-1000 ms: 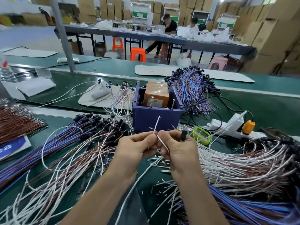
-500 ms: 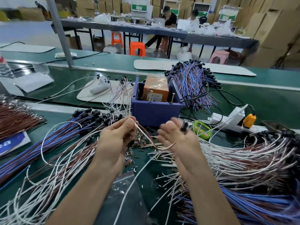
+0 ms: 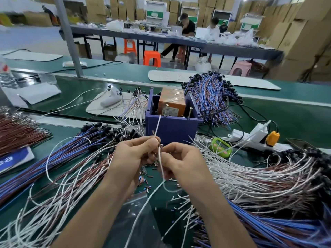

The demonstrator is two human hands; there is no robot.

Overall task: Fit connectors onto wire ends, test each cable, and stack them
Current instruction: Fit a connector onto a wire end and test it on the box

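Note:
My left hand (image 3: 133, 156) and my right hand (image 3: 180, 161) meet above the green bench, fingertips together. Between them they pinch a thin white wire (image 3: 157, 126) whose free end sticks up in front of the purple box (image 3: 172, 129); the rest of the wire runs down between my wrists. A brown stripped wire end shows at my left fingertips. Whether a connector sits between the fingers is hidden. Loose small connectors (image 3: 145, 183) lie scattered on the bench below my hands.
Piles of white, brown and blue wires spread at the left (image 3: 59, 158) and right (image 3: 259, 178). The purple box holds an orange block (image 3: 172, 102). A finished blue bundle (image 3: 211, 97) lies behind it. A green timer (image 3: 221, 145), a white power strip (image 3: 250, 136), a plastic bag (image 3: 132, 212).
My hands had moved apart, with a wire curving between them; now they are back together, pinching the white wire upright in front of the box.

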